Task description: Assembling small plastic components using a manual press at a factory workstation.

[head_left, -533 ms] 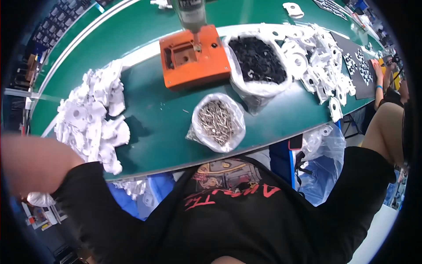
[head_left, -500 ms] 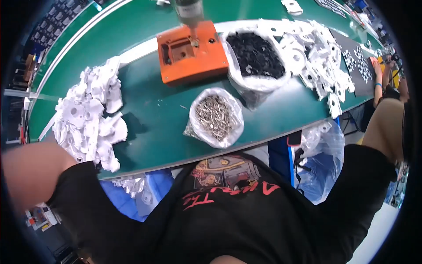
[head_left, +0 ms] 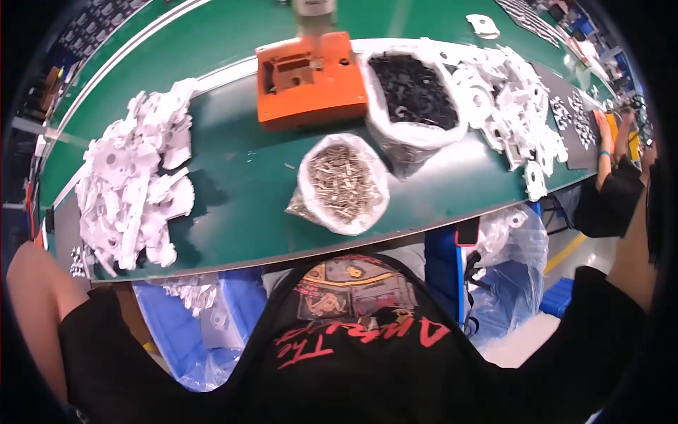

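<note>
Both of the person's hands are staying out of sight, so I cannot tell their grip. A bag of screws (head_left: 342,184) is sitting near on the green counter (head_left: 240,184), white parts (head_left: 134,191) piling left, orange block (head_left: 311,79) waiting far.

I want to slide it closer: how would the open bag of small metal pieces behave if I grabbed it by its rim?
The bag looks like thin, rolled-down plastic, so it would probably sag and stretch, not lift stiffly. Heaped with metal pieces, it is likely heavy for its size. Its mouth is wide open, so tilting could spill them onto the table.
</note>
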Tool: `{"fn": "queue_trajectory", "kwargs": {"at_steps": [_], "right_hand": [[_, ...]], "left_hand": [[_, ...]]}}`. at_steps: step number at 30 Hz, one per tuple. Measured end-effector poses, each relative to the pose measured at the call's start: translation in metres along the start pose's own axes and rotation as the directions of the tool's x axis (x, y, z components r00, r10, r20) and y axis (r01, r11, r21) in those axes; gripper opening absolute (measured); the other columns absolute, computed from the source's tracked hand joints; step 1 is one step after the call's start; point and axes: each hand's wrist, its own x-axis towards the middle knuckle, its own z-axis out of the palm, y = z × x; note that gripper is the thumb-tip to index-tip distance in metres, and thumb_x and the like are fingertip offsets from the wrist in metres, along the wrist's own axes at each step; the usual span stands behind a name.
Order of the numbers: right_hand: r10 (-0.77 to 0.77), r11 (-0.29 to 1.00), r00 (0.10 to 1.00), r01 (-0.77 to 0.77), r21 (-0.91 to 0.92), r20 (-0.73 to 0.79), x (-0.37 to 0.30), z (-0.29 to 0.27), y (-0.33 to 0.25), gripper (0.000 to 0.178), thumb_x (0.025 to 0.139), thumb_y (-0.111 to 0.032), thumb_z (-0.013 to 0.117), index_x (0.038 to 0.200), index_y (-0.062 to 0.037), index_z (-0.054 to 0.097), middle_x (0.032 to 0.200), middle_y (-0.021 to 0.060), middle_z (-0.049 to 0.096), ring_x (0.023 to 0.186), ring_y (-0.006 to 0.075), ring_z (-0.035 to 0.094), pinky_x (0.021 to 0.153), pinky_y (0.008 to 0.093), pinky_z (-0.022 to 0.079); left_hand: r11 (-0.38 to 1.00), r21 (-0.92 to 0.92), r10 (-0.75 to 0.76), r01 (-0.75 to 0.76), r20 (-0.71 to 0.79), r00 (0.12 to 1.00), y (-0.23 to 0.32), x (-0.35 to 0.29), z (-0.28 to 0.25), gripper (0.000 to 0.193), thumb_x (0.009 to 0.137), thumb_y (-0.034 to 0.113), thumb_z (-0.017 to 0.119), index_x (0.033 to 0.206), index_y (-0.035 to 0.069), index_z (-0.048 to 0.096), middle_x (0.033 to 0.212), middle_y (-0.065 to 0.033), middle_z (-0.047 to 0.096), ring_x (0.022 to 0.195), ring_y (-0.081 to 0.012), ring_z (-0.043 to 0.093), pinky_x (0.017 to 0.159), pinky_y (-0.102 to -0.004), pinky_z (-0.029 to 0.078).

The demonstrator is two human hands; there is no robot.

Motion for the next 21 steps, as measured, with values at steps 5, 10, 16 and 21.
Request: {"fn": "queue_trajectory", "kwargs": {"at_steps": [5,10,16,21], "right_hand": [[-0.119,0.992,0.992,0.121,0.048,-0.034,0.009,0.01,-0.002,0.032,0.093,-0.024,0.048,0.108,0.0017,0.059,0.091,0.0089,0.062,0.087,0.019,0.059,0.079,0.0317,0.046],[-0.248,0.967,0.967,0.251,0.051,-0.058,0.025,0.012,-0.006,0.031,0.093,-0.022,0.048,0.108,0.0022,0.059,0.092,0.0093,0.062,0.089,0.0193,0.058,0.081,0.0318,0.046],[-0.318,0.946,0.947,0.32,0.048,-0.047,0.029,0.011,-0.004,0.029,0.092,-0.019,0.048,0.108,0.0028,0.059,0.093,0.0098,0.062,0.091,0.0197,0.058,0.082,0.0319,0.045],[-0.336,0.941,0.936,0.338,0.002,-0.102,-0.002,0.003,0.0,0.028,0.092,-0.017,0.049,0.108,0.0033,0.058,0.094,0.0102,0.062,0.093,0.02,0.058,0.083,0.0319,0.045]], "left_hand": [[0.994,0.09,0.071,-0.062,-0.093,0.993,0.01,-0.006,-0.047,0.052,0.09,0.043,0.046,0.114,-0.002,0.056,0.114,-0.0245,0.059,0.095,-0.0319,0.059,0.091,-0.0414,0.044],[0.981,0.154,0.153,-0.122,-0.213,0.965,0.015,-0.009,-0.072,0.053,0.09,0.044,0.045,0.112,-0.002,0.056,0.113,-0.0253,0.059,0.096,-0.0327,0.059,0.091,-0.0427,0.043],[0.976,0.183,0.176,-0.121,-0.323,0.93,0.025,-0.031,-0.084,0.054,0.09,0.045,0.044,0.11,-0.003,0.056,0.112,-0.0262,0.059,0.097,-0.0338,0.059,0.091,-0.0442,0.043],[0.973,0.15,0.22,-0.176,-0.367,0.904,0.022,-0.032,-0.087,0.055,0.09,0.045,0.043,0.109,-0.004,0.056,0.111,-0.027,0.059,0.098,-0.0347,0.059,0.091,-0.0455,0.043]]}}
